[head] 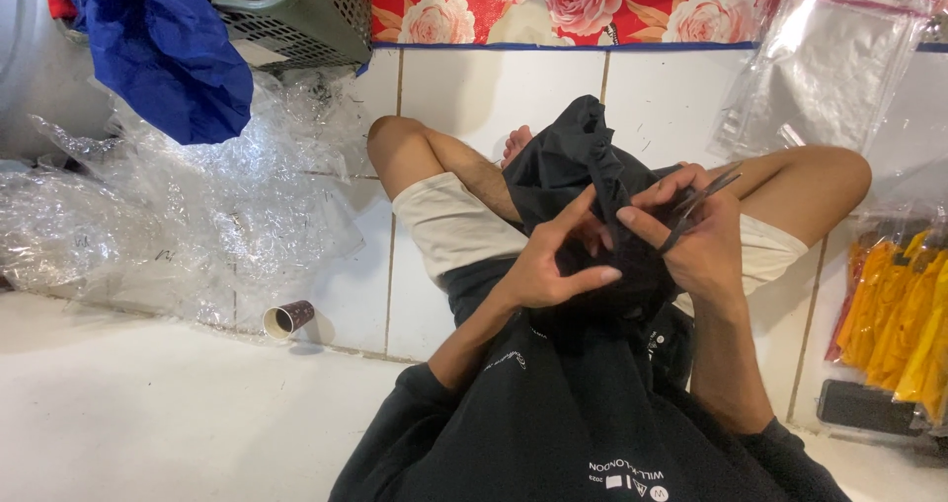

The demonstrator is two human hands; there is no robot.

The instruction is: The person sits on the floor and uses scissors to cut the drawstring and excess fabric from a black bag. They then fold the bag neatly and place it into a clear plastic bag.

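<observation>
I sit cross-legged on a white tiled floor [494, 87] with a black garment [568, 156] bunched in my lap. My left hand [553, 260] pinches the black cloth near its middle, thumb and fingers pressed on it. My right hand [691, 240] holds a small pair of dark scissors [696, 206], blades pointing up and to the right, while its fingers also touch the cloth. Both hands are close together over my lap.
Crumpled clear plastic wrap [188, 216] and a blue bag [168, 58] lie at the left, under a grey basket [306, 13]. A paper cup [288, 317] lies on its side. Clear zip bags [829, 68] and yellow packed items [899, 314] are at the right. A floral mat [553, 3] lies ahead.
</observation>
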